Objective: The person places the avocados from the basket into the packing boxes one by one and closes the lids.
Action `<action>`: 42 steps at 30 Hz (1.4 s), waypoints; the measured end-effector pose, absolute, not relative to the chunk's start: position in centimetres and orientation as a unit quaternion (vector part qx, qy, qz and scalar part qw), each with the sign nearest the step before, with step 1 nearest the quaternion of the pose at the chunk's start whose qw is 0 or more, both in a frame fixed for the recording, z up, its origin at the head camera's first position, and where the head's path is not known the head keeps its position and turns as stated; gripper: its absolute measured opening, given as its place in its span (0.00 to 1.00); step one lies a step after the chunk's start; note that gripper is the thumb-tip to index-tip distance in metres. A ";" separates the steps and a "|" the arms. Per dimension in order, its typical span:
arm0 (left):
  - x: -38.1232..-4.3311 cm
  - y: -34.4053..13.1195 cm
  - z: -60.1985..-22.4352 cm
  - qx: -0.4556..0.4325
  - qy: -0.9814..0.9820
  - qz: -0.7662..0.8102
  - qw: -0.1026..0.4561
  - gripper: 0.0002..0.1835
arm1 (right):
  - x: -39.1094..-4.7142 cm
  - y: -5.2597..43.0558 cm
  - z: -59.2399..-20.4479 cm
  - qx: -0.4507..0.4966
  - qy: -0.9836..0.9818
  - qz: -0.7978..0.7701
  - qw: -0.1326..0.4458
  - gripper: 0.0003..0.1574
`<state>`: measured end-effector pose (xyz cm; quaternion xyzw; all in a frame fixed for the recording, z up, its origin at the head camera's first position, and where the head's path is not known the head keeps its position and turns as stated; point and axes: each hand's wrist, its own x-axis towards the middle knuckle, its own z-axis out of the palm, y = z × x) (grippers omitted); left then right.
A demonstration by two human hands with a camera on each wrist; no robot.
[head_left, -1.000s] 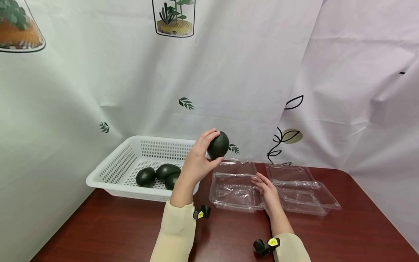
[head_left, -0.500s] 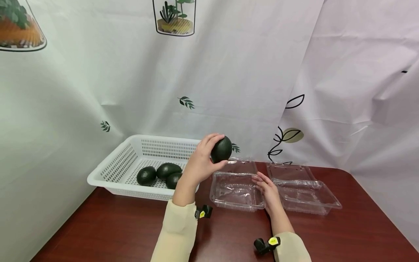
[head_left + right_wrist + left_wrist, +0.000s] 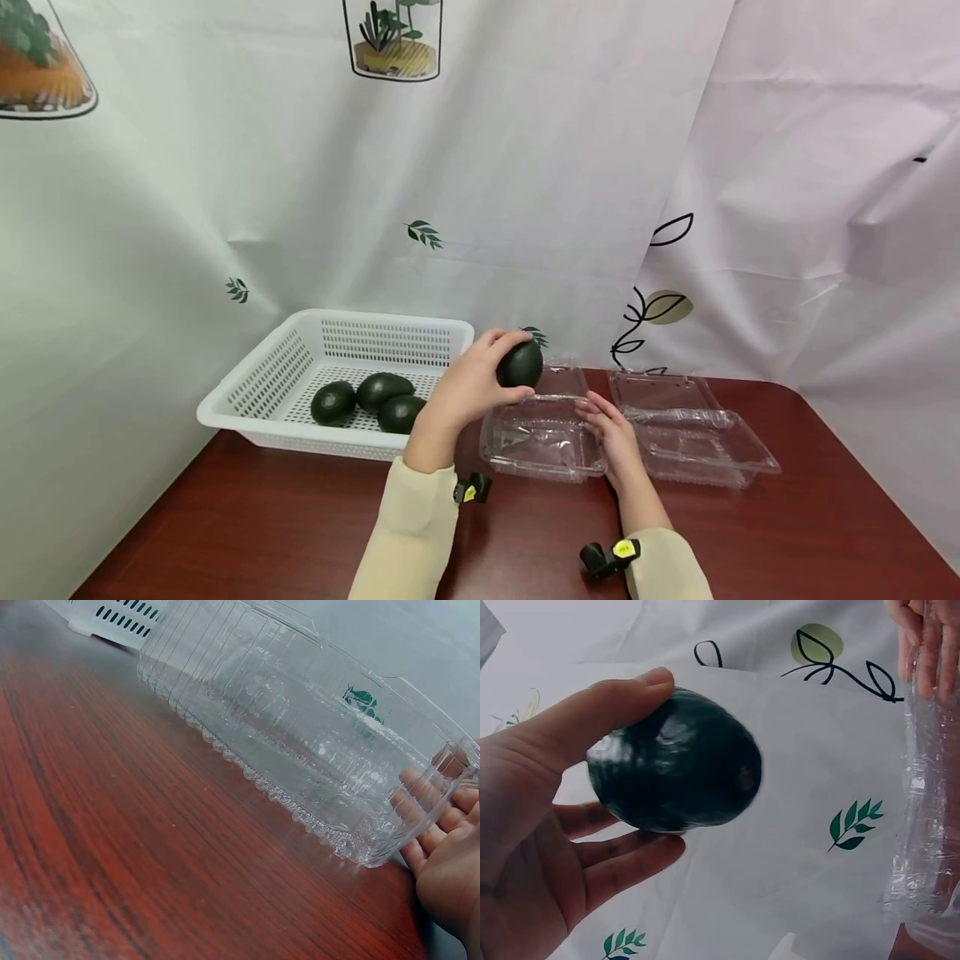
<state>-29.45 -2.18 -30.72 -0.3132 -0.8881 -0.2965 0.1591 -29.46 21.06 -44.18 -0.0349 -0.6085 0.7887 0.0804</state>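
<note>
My left hand (image 3: 480,379) grips a dark green avocado (image 3: 520,364) just above the back of an open clear plastic clamshell box (image 3: 542,437). In the left wrist view the avocado (image 3: 676,760) sits between thumb and fingers of that hand (image 3: 570,817). My right hand (image 3: 613,433) lies with straight fingers against the right side of that box; in the right wrist view its fingers (image 3: 442,825) show through the box wall (image 3: 300,742). Three more avocados (image 3: 365,398) lie in a white perforated basket (image 3: 277,375) at the left.
A second open clear clamshell box (image 3: 693,433) stands to the right of the first on the dark red table (image 3: 262,525). A white curtain with plant prints (image 3: 450,167) hangs close behind the table and along the left side.
My left hand has carried the avocado down and to the right, from over the basket's edge to just above the clamshell box. The right hand has stayed against the box.
</note>
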 end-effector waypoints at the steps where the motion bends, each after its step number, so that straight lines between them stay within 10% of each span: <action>1: -29.4 -2.1 -30.8 -0.310 -0.892 -0.295 0.146 0.37 | -29.5 21.0 -44.1 -0.036 -0.606 0.791 0.081 0.29; 9: -29.7 -1.7 -31.4 -0.307 -0.907 -0.283 0.057 0.37 | -29.5 21.0 -44.0 -0.038 -0.610 0.787 0.079 0.29; 42: -31.1 -0.6 -34.1 -0.312 -0.929 -0.201 0.007 0.34 | -29.4 20.9 -44.1 -0.037 -0.626 0.775 0.080 0.28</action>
